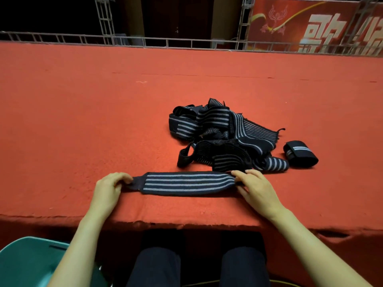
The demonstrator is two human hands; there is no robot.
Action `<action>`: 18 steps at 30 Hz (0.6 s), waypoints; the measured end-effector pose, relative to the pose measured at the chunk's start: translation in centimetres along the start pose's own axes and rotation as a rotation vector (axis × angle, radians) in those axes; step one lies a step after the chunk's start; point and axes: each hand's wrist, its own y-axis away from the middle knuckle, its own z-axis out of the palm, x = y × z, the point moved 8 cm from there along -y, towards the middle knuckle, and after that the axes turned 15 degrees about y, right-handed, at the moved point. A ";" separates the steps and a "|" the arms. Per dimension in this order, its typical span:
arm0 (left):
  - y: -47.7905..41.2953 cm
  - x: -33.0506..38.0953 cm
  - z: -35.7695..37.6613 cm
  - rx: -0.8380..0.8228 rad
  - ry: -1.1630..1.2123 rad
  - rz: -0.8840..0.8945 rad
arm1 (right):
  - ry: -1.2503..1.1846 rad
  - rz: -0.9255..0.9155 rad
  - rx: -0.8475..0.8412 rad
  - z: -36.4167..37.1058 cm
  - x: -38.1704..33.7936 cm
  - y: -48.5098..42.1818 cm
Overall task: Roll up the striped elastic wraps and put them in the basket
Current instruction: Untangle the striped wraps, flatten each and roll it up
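1. Our left hand (109, 189) is curled. Its fingers and thumb pinch the plain dark end of one striped wrap (186, 183).
2. Our right hand (257, 189) is curled too. Its fingers bend over the other end of the same wrap and hold it.
3. The wrap lies flat and straight between our two hands, on the red table (103, 121), near the front edge.
4. Just past our right hand sits a messy pile of wraps (223, 133). Its near edge almost touches our fingers.
5. A rolled wrap (300, 154) sits beside the pile, farther off to the right of our right hand.
6. The green basket (27, 264) is down low, under our left arm, below the table edge.
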 end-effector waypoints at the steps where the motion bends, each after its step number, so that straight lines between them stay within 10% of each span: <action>1: 0.4 -0.5 0.0 -0.014 -0.018 -0.040 | 0.014 -0.015 -0.011 0.2 -0.3 0.6; 8: 1.3 1.8 2.0 -0.014 -0.005 -0.098 | -0.071 0.039 -0.121 0.1 -0.7 3.5; 18: 1.8 12.0 19.6 -0.482 0.173 0.062 | -0.170 0.501 -0.055 -1.4 1.0 0.5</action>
